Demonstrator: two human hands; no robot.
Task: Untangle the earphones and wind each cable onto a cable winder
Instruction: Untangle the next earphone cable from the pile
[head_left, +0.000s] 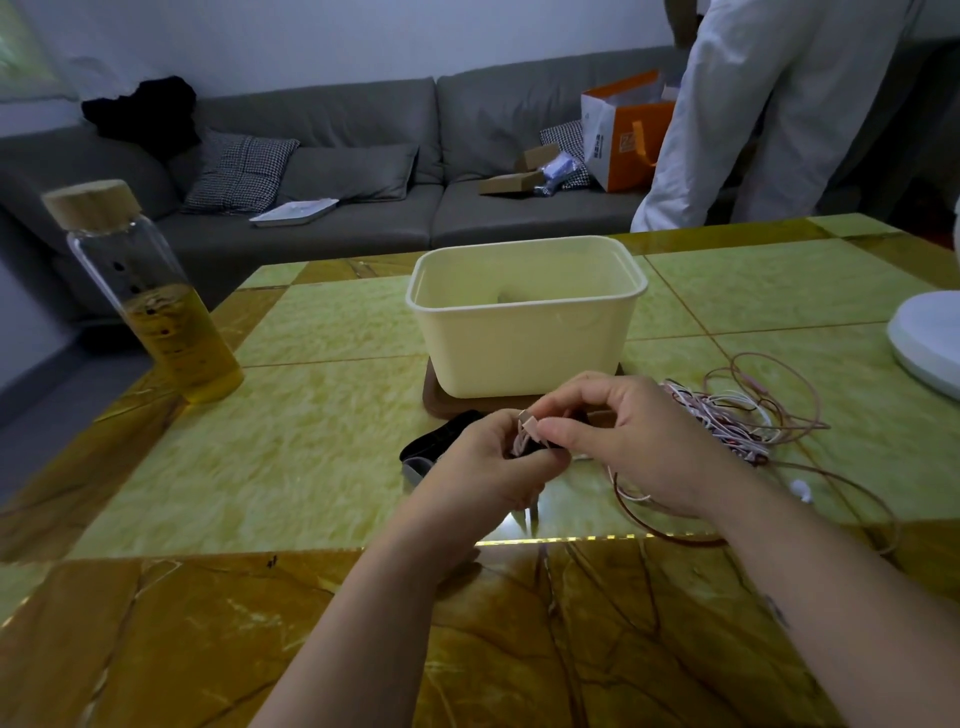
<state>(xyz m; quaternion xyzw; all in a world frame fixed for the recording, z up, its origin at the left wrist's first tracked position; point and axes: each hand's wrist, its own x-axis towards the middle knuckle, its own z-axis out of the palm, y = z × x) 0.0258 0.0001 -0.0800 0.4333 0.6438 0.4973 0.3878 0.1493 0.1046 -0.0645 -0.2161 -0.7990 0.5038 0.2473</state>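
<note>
Both hands hold a pink cable (523, 435) above the marble-pattern table (311, 467).

The left hand (483, 462) has its fingers curled round the gathered loops of the pink cable. The right hand (639, 447) pinches the cable's plug end between thumb and forefinger, its other fingers bent. Just behind the left hand lies a black item (441, 436), type not identifiable. Right of the hands, the tangled earphones (727, 421) lie on the table. Beyond stands a cream tub (524, 322) on a brown board (441, 402). Far left stands a glass bottle (145, 296). A grey sofa (337, 171) lies beyond the table.
</note>
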